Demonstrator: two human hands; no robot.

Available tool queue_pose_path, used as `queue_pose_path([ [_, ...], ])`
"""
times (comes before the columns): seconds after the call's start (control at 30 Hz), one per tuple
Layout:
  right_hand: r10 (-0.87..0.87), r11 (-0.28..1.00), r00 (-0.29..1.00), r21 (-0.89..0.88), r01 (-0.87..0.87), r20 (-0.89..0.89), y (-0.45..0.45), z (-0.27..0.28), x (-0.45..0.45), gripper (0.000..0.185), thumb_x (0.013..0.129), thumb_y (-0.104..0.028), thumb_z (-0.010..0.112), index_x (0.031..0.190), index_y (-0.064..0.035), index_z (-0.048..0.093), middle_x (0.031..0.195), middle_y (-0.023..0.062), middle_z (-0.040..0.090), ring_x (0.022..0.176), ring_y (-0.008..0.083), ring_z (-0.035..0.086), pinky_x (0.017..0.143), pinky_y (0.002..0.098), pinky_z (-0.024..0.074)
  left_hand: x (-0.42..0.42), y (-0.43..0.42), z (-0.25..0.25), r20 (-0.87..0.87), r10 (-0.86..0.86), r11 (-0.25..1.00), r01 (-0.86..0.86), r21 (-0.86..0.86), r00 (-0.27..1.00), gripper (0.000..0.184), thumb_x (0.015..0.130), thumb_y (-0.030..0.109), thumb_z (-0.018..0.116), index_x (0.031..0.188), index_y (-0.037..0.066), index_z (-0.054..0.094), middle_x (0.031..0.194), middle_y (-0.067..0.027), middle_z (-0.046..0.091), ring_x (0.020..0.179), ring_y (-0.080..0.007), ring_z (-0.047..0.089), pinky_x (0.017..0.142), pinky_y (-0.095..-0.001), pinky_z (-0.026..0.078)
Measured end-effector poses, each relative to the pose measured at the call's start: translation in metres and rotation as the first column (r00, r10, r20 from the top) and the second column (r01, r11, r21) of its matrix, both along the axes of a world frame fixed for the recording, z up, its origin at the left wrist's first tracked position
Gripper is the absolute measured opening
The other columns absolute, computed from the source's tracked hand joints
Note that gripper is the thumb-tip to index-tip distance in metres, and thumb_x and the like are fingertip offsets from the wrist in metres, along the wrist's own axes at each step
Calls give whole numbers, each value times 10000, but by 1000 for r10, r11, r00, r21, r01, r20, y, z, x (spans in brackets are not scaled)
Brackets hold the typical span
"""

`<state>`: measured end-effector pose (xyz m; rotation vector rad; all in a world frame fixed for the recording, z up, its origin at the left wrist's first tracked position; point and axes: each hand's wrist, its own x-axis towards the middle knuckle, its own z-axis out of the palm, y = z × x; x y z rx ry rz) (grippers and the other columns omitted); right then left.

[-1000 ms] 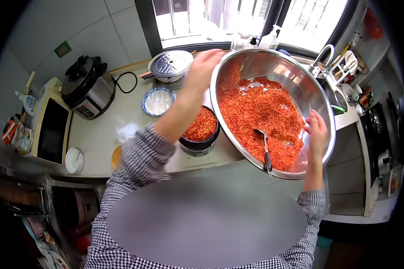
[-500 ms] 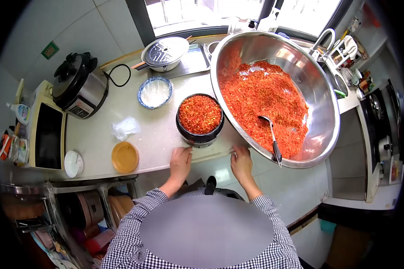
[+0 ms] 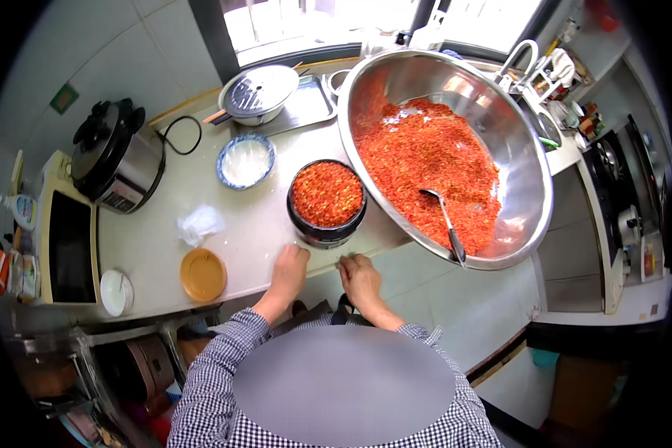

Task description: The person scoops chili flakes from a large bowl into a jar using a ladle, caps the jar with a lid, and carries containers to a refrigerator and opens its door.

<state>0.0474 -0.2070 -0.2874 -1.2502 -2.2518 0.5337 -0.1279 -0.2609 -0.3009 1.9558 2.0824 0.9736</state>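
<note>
My left hand (image 3: 290, 270) is at the counter's front edge, just below a dark jar (image 3: 327, 237), with its fingers curled in. My right hand (image 3: 360, 280) is at the same edge to the right, its fingers bent and pressed together. Whether either hand holds anything is hidden. Chopped red chili (image 3: 327, 193) fills the jar to about its rim. To the right, a big steel bowl (image 3: 526, 198) sits tilted, with more chopped chili (image 3: 425, 164) spread inside it. A spoon (image 3: 448, 224) with a black handle rests on that chili.
An orange-brown lid (image 3: 203, 275), crumpled plastic (image 3: 201, 224) and a blue-rimmed bowl (image 3: 245, 160) lie left of the jar. Behind are a lidded pot (image 3: 260, 95) and a metal tray (image 3: 306, 104). A pressure cooker (image 3: 112, 157), microwave (image 3: 71, 239) and white tub (image 3: 116, 293) stand at far left.
My right hand has moved left along the counter edge, closer to my left hand, and its fingers have drawn together. The whole view has shifted slightly; jar and bowl look unmoved.
</note>
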Motion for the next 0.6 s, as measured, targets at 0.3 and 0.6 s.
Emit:
queue_pose_path([
  [0.3,35,999,986,-30,-30,160,13,-17,-11,92,776,-120,593,804,-34,575,849,124,600,828,295,598,648,401,495,11,27,132,511,206,907,-359,221,835,32,812,2,594,841,11,584,788,-111,577,672,-210,565,611,-307,449],
  [0.6,-40,989,999,-145,39,-3,29,2,5,130,797,-136,580,853,-19,579,833,159,598,775,323,602,650,427,483,71,173,199,-268,-50,835,187,517,962,313,757,41,579,1069,61,588,971,-118,646,970,-342,586,818,-416,471],
])
